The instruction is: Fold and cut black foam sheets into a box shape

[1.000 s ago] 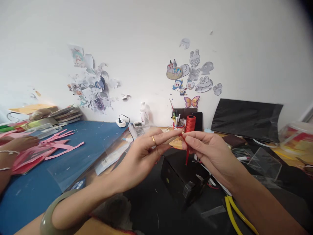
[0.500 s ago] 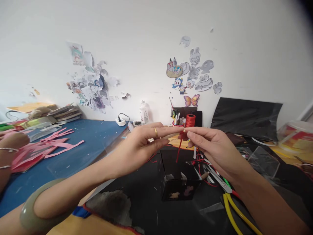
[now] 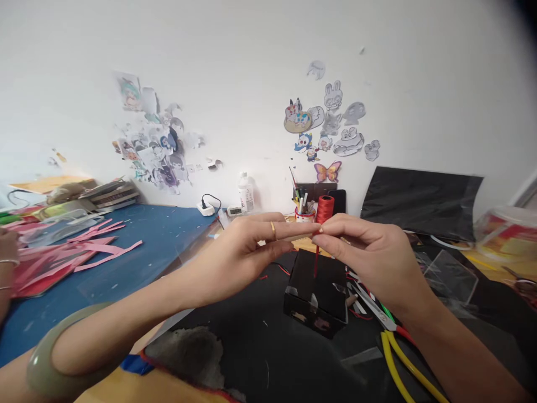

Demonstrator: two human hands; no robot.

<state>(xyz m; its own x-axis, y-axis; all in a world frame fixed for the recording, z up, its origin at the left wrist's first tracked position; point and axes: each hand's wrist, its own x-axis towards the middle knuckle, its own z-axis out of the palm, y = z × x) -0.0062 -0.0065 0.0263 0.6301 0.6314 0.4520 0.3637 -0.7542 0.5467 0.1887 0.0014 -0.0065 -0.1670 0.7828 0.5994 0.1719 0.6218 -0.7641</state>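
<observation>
My left hand (image 3: 241,254) reaches in with its fingers stretched together, their tips meeting my right hand's at a red cord (image 3: 316,262). The left thumb stays apart from the index finger. My right hand (image 3: 371,254) pinches the cord between thumb and fingers, where a tiny pale spot shows. From the fingertips the cord runs down to the top of a black box (image 3: 329,277) with bits of clear tape on its edges. Whether the box hangs from the cord or rests on the black surface (image 3: 251,347), I cannot tell.
Scissors (image 3: 377,310) with red and yellow handles lie right of the box among scraps and red cord. Behind stand a red spool (image 3: 325,209), a pen cup (image 3: 305,214) and a white bottle (image 3: 245,192). Another person's hand (image 3: 7,246) is at far left, near pink strips (image 3: 107,252).
Both hands have shifted slightly right, still together at the cord. The black box has turned and moved right. The other person's hand has drawn back towards the left edge.
</observation>
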